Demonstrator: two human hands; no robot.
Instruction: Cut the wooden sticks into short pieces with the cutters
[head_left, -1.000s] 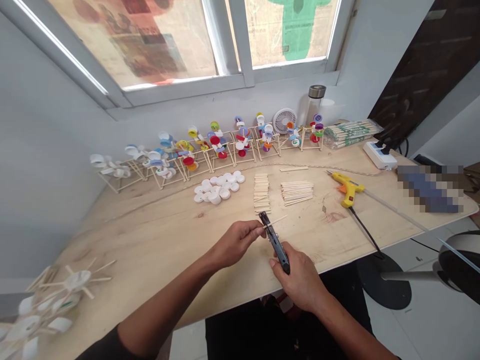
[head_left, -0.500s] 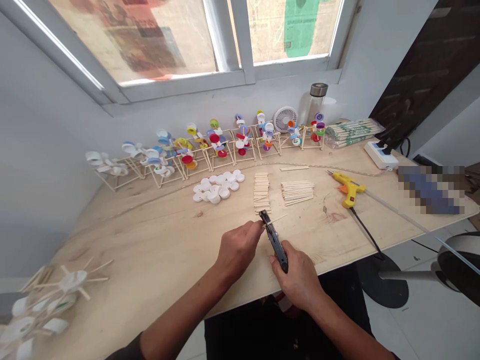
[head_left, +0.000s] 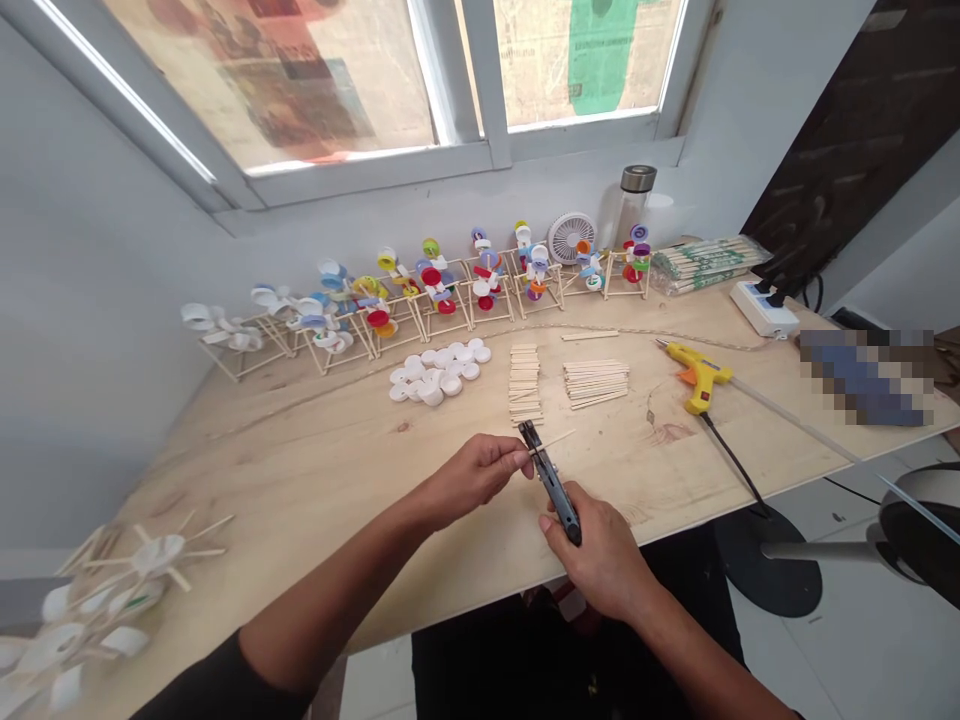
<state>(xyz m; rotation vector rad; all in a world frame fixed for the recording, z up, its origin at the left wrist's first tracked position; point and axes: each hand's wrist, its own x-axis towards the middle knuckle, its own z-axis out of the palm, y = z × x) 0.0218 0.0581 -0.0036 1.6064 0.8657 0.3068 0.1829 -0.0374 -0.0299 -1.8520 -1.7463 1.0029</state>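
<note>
My right hand [head_left: 604, 550] is closed round the handles of dark grey pliers [head_left: 553, 488], whose head points away from me. Between my left hand's [head_left: 484, 470] thumb and fingers is a thin wooden stick [head_left: 555, 439], lying across the jaws with its free end sticking out to the right. Just beyond the tool are two piles of short sticks, a tall stack [head_left: 524, 385] and a wider bundle [head_left: 596, 384]. White bottle caps [head_left: 435, 372] lie grouped to the left of them.
Along the wall stands a row of stick frames with colourful cap wheels [head_left: 431, 290]. A yellow glue gun [head_left: 699, 375], a power strip [head_left: 763, 309] and packed sticks [head_left: 709, 262] are at the right. Cap-and-stick wheels [head_left: 157, 553] sit at the left edge.
My left hand has turned and lowered its wrist, its fingers now flatter along the stick, and the left forearm has swung left. The pliers and right hand are nearly unmoved.
</note>
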